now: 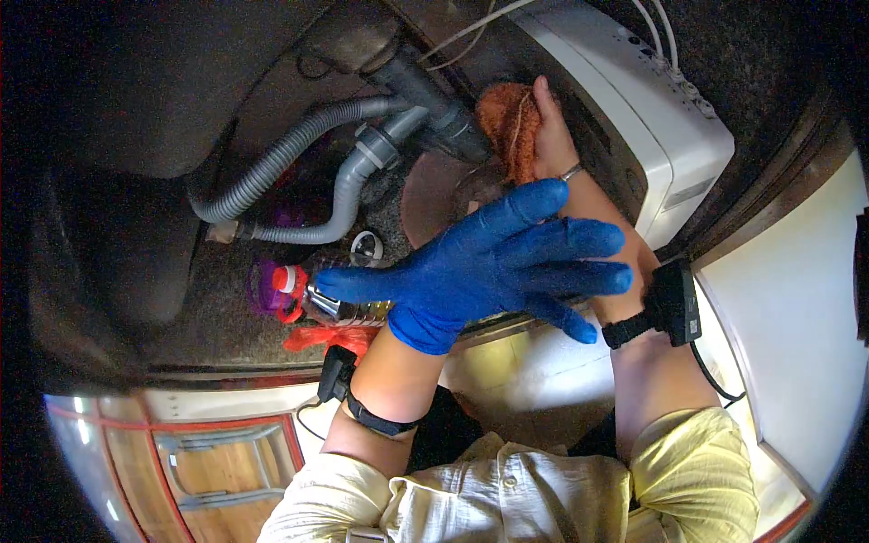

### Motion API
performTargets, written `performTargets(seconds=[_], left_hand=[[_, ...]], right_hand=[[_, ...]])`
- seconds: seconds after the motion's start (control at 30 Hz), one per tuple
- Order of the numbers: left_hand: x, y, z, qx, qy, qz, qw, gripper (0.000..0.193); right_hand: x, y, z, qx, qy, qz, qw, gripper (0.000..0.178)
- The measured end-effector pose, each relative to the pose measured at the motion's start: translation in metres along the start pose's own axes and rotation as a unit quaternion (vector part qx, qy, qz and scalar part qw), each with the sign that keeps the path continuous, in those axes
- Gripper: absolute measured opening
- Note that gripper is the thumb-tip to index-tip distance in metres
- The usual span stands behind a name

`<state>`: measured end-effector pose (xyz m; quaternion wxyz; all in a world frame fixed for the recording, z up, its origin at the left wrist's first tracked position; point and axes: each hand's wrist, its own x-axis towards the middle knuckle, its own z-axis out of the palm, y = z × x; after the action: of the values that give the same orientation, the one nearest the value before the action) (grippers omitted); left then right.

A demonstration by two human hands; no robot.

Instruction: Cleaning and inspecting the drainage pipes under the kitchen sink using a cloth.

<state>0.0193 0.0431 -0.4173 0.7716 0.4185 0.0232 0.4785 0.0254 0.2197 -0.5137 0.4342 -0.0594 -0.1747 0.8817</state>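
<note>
My left hand (489, 262) wears a blue rubber glove and is held out across the middle of the view, fingers spread, with nothing in it. Farther in, my bare right hand (554, 140) holds an orange-brown cloth (505, 122), its fingers partly hidden by the cloth. This cloth is beside the end of a dark grey drain pipe (439, 109) and close to a white boxy appliance (625, 100). Below the pipe, partly covered by the glove, is a round reddish-brown basin (430, 195).
Grey corrugated hoses (281, 163) run left from the drain pipe under a dark sink bowl (136, 81). A clear bottle with a red-and-white cap (288, 281) lies left of my gloved hand, above a red plastic bag (339, 338). White cables (665, 36) reach the appliance. A white door panel (787, 299) stands at right.
</note>
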Motion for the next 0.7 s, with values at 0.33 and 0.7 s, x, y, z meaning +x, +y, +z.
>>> performTargets(seconds=[0.33, 0.7], left_hand=[[-0.044, 0.004, -0.056, 0.370, 0.196, -0.014, 0.908, 0.028], [-0.082, 0.010, -0.094, 0.779, 0.309, -0.092, 0.538, 0.024]], right_hand=[[-0.008, -0.009, 0.009, -0.455, 0.006, -0.149, 0.878, 0.068], [-0.020, -0.016, 0.010, -0.692, -0.005, -0.082, 0.718, 0.054]])
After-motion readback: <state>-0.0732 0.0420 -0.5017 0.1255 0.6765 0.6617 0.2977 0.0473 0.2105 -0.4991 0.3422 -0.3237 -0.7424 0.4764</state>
